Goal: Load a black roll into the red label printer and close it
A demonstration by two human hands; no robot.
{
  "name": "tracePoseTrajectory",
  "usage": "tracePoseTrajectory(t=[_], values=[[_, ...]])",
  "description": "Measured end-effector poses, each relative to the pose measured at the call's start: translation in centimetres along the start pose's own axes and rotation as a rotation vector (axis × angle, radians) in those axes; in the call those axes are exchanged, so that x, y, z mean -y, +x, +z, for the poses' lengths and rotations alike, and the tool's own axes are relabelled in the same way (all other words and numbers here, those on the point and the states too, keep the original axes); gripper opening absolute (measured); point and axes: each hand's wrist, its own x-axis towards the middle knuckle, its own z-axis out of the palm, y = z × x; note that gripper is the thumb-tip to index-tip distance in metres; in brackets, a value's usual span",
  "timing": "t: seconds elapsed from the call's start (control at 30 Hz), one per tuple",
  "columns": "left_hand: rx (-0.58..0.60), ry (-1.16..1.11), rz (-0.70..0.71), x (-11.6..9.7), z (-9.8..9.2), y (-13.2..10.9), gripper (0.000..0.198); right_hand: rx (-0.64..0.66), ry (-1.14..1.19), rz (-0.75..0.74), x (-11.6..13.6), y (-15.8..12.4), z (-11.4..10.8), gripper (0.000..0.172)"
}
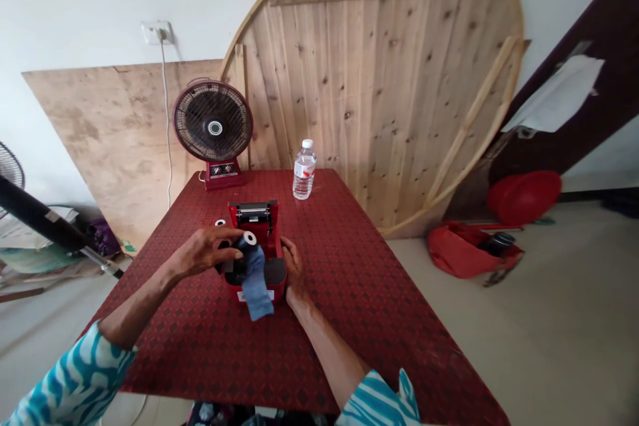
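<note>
A small red printer [280,273] stands on the table with its lid [253,213] raised, showing a dark roller. Between the thumb and fingers of my left hand [207,251] is a small paper roll [248,239], held over the printer's open bay. From it a loose blue strip [258,289] hangs down across the printer's front. My right hand [294,269] grips the printer's right side, its fingers partly hidden behind the body. Just beyond my left hand shows the round white end of another small object [220,223], mostly covered.
The table [349,306] has a red patterned cover. At its back stand a desk fan [214,126] and a clear water bottle [304,170]. Behind lean a round wooden board [379,80] and a plywood sheet [114,126]. A red bag [454,253] lies on the floor at right.
</note>
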Motion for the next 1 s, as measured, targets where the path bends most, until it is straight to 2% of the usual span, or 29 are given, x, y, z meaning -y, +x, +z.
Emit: tracePoseTrajectory(t=[0.1,0.2,0.27,0.47,0.6,0.73,0.83,0.9,1.0], values=[[0.072,0.275,0.025,-1.3,1.5,2.0,0.037,0.009,-0.011,-0.039,-0.1,0.0,-0.1,0.038],[0.197,0.572,-0.026,-2.1,2.5,3.6,0.035,0.012,-0.007,-0.046,-0.2,0.0,-0.1,0.037],[0.252,0.678,-0.055,-2.4,3.1,4.5,0.033,0.009,-0.004,-0.043,-0.1,-0.1,0.0,0.036],[0.324,0.741,-0.102,-1.4,5.0,6.9,0.022,0.008,-0.02,-0.041,0.2,-0.2,0.0,0.034],[0.363,0.663,-0.082,-0.3,4.9,7.6,0.023,0.014,-0.009,-0.045,0.1,-0.1,-0.1,0.034],[0.331,0.535,-0.03,-0.6,3.3,6.0,0.028,0.014,-0.009,-0.034,0.2,-0.2,0.0,0.035],[0.165,0.36,0.01,-1.1,2.3,2.8,0.034,0.015,-0.005,-0.023,0.5,-0.4,0.1,0.034],[0.074,0.265,0.058,-1.3,2.2,0.5,0.035,0.015,-0.004,-0.012,0.7,-0.4,0.2,0.034],[0.005,0.296,0.128,-1.0,2.9,-2.0,0.034,0.01,0.001,-0.003,0.8,-0.4,0.3,0.034]])
